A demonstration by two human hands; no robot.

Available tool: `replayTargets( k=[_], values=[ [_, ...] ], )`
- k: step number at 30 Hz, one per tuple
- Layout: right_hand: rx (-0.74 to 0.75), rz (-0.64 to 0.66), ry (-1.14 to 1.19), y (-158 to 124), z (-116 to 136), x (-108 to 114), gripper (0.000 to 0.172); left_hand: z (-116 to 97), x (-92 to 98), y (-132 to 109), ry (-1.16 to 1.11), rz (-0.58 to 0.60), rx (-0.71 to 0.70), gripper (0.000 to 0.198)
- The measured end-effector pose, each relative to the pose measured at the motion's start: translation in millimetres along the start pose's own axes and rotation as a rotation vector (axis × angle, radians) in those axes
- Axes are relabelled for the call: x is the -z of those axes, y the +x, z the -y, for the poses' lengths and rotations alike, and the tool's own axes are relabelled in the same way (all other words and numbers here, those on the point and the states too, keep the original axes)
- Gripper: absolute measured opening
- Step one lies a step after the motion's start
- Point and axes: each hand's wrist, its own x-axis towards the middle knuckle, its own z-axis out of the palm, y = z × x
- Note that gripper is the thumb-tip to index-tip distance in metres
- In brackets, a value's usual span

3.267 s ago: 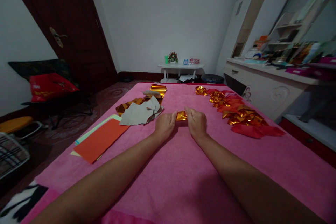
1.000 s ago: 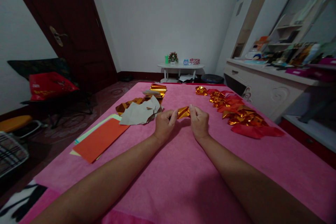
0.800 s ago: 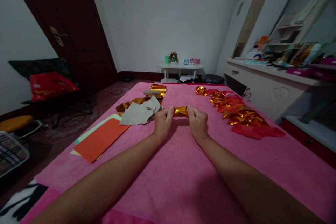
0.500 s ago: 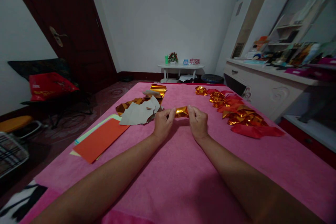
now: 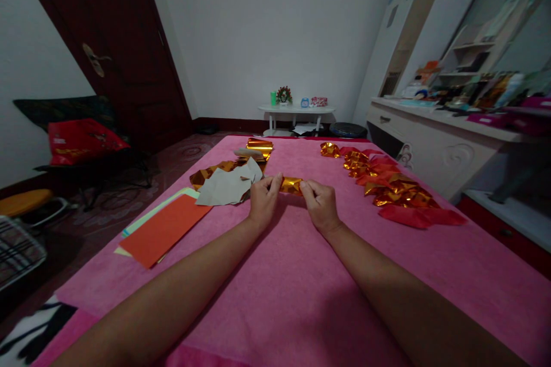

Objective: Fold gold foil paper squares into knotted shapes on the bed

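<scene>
A small piece of shiny gold foil (image 5: pixel 291 185) is stretched between my two hands over the pink cloth (image 5: pixel 275 275). My left hand (image 5: pixel 264 199) pinches its left end between thumb and fingers. The right end is gripped by my right hand (image 5: pixel 320 203), fingers curled in. Just left of my left hand lies a torn sheet of grey-white paper (image 5: pixel 226 184), partly over crumpled gold foil (image 5: pixel 210 172). Whether anything is wrapped inside the held foil is hidden.
Orange paper (image 5: pixel 166 230) tops several pale sheets at left. A gold foil roll (image 5: pixel 260 146) lies farther back. Along the right side runs a row of crumpled gold foil (image 5: pixel 402 188) and red pieces (image 5: pixel 422 215). A white dresser (image 5: pixel 439 132) stands beyond the right edge.
Both hands have shifted slightly left with the gold foil. The right hand's fingers have changed position on their end of the foil. Other things stay where they were.
</scene>
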Motion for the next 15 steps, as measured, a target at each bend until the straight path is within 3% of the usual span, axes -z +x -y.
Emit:
replayTargets(
  k=[3, 6, 9, 15],
  values=[
    [0.006, 0.088, -0.012, -2, 0, -1, 0.036, 4, 1.6, 3, -0.045, -0.05, 0.03, 0.05],
    [-0.093, 0.038, -0.051, 3, -11, -1, 0.037, 2, 2.8, 2, -0.049, -0.053, 0.059, 0.055],
    [-0.217, -0.037, -0.134, 19, -37, 2, 0.04, -4, 2.2, -1, -0.052, 0.041, 0.092, 0.058],
    [-0.388, -0.019, -0.537, 80, -103, 17, 0.03, -11, -4.0, -8, -0.12, 0.251, 0.208, 0.063]
  ],
)
